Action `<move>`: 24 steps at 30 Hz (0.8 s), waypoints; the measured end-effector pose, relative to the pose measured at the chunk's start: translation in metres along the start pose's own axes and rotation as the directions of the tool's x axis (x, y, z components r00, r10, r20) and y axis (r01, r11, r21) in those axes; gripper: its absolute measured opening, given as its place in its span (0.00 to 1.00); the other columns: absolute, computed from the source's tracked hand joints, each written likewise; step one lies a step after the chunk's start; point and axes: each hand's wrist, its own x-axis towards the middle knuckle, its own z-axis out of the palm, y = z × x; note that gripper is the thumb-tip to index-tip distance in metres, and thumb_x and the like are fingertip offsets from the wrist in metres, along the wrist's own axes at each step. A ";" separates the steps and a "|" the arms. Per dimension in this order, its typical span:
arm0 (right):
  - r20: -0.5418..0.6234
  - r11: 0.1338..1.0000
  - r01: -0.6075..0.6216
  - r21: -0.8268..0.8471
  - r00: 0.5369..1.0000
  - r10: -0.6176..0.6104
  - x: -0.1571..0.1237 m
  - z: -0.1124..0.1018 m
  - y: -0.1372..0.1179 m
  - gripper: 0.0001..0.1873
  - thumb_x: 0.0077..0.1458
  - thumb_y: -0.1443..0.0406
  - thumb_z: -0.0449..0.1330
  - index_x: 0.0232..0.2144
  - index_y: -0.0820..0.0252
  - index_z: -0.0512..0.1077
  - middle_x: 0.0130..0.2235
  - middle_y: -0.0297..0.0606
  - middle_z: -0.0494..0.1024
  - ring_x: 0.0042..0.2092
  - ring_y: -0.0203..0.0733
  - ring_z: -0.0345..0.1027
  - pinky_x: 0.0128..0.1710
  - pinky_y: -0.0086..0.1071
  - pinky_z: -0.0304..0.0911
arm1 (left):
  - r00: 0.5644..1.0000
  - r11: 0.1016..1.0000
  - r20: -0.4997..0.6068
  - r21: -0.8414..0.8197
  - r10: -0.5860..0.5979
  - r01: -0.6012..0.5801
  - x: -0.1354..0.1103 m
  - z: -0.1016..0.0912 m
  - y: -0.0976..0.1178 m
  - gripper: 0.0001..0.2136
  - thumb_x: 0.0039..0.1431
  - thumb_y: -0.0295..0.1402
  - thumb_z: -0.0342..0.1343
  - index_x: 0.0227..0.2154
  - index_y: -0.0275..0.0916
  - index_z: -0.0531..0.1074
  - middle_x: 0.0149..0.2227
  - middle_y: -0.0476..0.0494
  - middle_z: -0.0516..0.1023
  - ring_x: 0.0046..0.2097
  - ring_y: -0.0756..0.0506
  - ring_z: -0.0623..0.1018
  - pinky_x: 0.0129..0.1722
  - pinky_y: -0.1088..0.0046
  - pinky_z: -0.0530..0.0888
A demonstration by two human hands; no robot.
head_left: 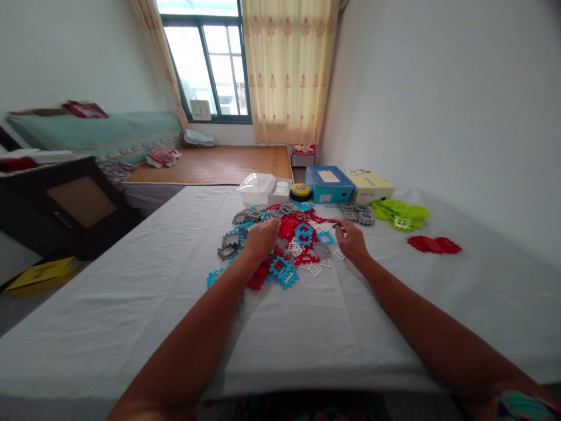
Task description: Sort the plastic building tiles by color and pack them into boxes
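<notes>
Left hand [263, 235] by red piece [288, 227], grip: can't tell | right hand [350, 240] by white pieces [324, 226], grip: can't tell | blue box [336, 192] near far edge of table [284, 327]

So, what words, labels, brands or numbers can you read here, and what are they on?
None can be read for certain.
Blue box: pale label, too blurred.
Round yellow-topped container: markings too small.
Cream box: print too blurred.
Square clock-like thing: any numbers too small.
Yellow box at far left: reddish marks, unreadable.
</notes>
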 end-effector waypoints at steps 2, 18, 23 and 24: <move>0.026 0.991 -0.098 -0.096 0.995 0.101 0.005 -0.001 0.016 0.20 0.57 0.69 0.48 0.50 0.59 0.71 0.48 0.43 0.77 0.45 0.44 0.72 0.48 0.39 0.65 | 1.000 0.999 -0.003 -0.028 0.021 -0.021 -0.001 -0.001 0.006 0.15 0.70 0.37 0.37 0.39 0.40 0.69 0.37 0.43 0.78 0.39 0.47 0.77 0.39 0.74 0.67; 0.441 0.920 -0.221 -0.324 0.825 0.353 0.066 0.057 -0.003 0.32 0.44 0.52 0.68 0.48 0.61 0.71 0.50 0.48 0.75 0.53 0.53 0.66 0.52 0.39 0.58 | 0.970 0.965 0.219 -0.210 -0.107 0.154 -0.002 0.023 -0.007 0.15 0.69 0.37 0.36 0.38 0.40 0.68 0.36 0.41 0.78 0.39 0.43 0.77 0.39 0.70 0.67; 0.506 0.888 -0.458 -0.037 0.758 0.411 0.073 0.073 -0.024 0.21 0.41 0.58 0.69 0.37 0.59 0.73 0.34 0.37 0.77 0.38 0.44 0.70 0.36 0.32 0.64 | 0.974 0.953 0.210 -0.271 -0.083 0.139 -0.001 0.027 -0.010 0.15 0.69 0.36 0.36 0.36 0.40 0.67 0.37 0.42 0.77 0.40 0.43 0.77 0.41 0.70 0.67; 0.537 0.882 -0.472 -0.015 0.740 0.405 0.075 0.073 -0.029 0.19 0.42 0.57 0.68 0.35 0.60 0.72 0.30 0.36 0.76 0.34 0.41 0.70 0.32 0.31 0.64 | 0.975 0.950 0.208 -0.279 -0.082 0.139 -0.001 0.027 -0.011 0.14 0.69 0.36 0.36 0.36 0.40 0.67 0.37 0.42 0.77 0.40 0.44 0.77 0.41 0.70 0.68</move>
